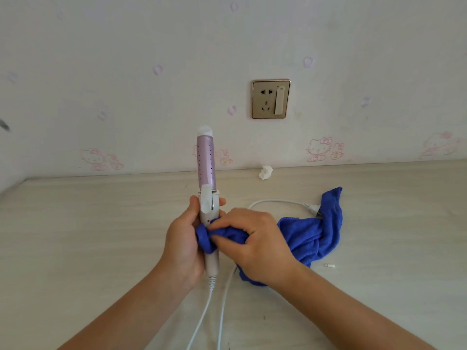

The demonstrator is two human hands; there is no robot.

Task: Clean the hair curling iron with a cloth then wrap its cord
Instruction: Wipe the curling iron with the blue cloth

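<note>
A curling iron (pixel 206 168) is held upright over the desk (pixel 75 223), tip up. The left hand (pixel 183 238) keeps its grip closed round the white handle (pixel 211 261), apparently to steady it, while the right hand (pixel 255 238), grip bunched on a blue cloth (pixel 316 233), rubs a fold against that handle. The rest of the cloth trails across the desk over the white cord (pixel 202 314), which is not yet wrapped, and the plug (pixel 313 207) lies out of the wall socket (pixel 271 99), likely for safe wiping.

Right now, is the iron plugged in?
Unplugged. The iron has its plug lying on the table by the cloth; the socket is empty.
</note>
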